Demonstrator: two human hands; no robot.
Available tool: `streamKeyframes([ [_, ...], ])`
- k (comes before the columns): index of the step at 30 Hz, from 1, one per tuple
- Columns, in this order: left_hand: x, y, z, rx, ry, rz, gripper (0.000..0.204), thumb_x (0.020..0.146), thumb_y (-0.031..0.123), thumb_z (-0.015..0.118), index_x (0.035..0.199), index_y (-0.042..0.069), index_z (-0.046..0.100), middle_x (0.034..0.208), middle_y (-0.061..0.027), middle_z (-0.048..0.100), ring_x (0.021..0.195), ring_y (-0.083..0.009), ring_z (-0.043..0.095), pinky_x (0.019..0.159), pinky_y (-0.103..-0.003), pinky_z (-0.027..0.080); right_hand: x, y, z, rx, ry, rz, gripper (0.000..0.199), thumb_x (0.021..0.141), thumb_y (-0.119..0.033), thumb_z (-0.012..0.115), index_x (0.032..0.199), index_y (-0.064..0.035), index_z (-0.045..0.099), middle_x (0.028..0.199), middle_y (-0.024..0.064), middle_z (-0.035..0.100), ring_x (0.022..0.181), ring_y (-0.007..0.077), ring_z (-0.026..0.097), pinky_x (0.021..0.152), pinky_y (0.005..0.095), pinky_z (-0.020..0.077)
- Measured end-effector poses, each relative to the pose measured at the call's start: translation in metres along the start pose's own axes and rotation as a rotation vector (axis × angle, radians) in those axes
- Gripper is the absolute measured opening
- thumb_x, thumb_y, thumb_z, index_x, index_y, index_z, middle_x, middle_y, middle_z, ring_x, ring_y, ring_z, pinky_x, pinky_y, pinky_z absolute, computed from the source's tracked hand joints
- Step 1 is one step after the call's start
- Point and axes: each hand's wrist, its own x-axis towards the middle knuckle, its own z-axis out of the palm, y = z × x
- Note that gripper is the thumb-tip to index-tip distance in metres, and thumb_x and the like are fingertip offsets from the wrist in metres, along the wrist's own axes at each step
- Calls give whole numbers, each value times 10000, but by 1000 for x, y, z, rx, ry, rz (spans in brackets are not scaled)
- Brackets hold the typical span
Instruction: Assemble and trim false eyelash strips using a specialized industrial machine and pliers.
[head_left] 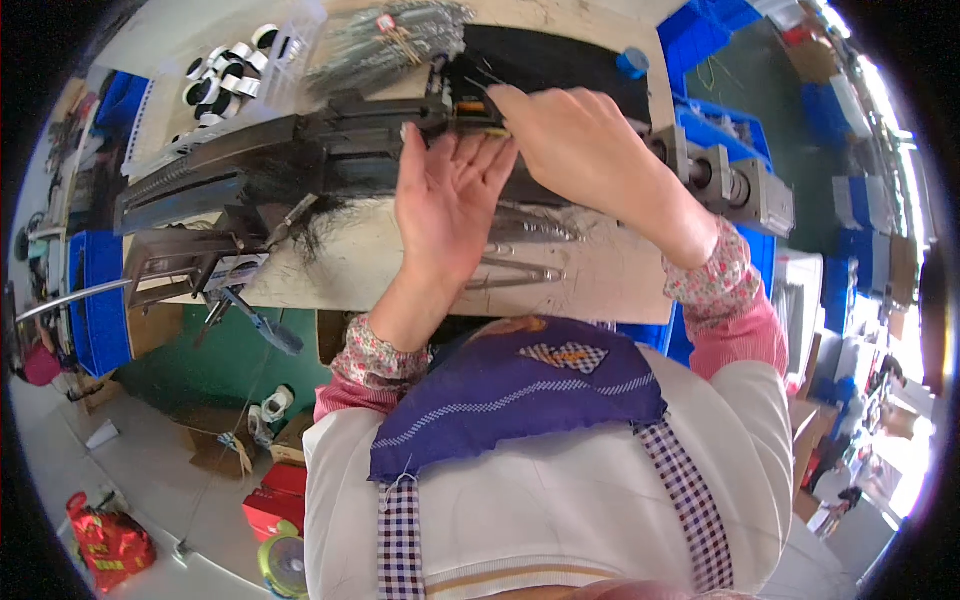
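My left hand (pixel 445 195) is turned palm up at the near side of a long dark metal machine (pixel 385 135), its fingers stretched out. Over the machine's black and yellow part (pixel 470 110), my right hand (pixel 580 140) is closed, thumb and fingers drawn together. Thin wire-like lines show by its fingertips, but what it grips is hidden. The two hands nearly meet at the fingers. Bent metal wire pieces (pixel 525 272) lie on the wooden table (pixel 400 270) just nearer than the machine.
A clear plastic bin (pixel 290 70) holds several black-and-white rolls at the far left. Beside it lies a bundle of metal wires (pixel 400 45). A blue cap (pixel 632 63) sits on a black mat (pixel 550 70). A metal vise-like frame (pixel 180 265) stands left; a motor (pixel 765 195) is right.
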Motion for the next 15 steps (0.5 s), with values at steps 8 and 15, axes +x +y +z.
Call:
streamKeyframes([
  [8,-2,2,4,124,55,-31,433,970,446,420,901,28,508,980,-112,560,1053,-265,507,1033,-437,350,-6,-7,11,-142,96,-124,157,754,-88,589,877,-1,546,653,158,624,637,327,657,509,397,510],
  [15,1,-30,-14,330,-88,60,428,990,322,432,1292,19,453,1377,-114,456,1309,-242,386,1118,-400,272,-120,16,61,206,-89,42,261,856,-161,495,1064,-5,488,805,163,600,657,292,643,522,385,509],
])
